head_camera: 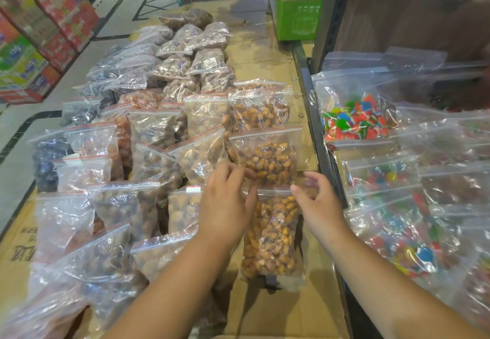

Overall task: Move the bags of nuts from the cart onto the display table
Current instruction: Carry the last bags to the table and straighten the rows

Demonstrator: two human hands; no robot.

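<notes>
Both bare forearms reach forward from the lower edge of the view, converging toward the middle. The left hand (225,203) lies palm down, fingers (236,172) curled forward and pinching lightly at clear plastic. The right hand (318,203) is turned slightly inward, thumb extended to the left, fingers (315,178) bent and loosely spread, partly closed.

A shop — rows of clear zip bags of nuts (265,158) and candy (355,118) centre and right, stacked printed cartons (39,33) upper left.
</notes>
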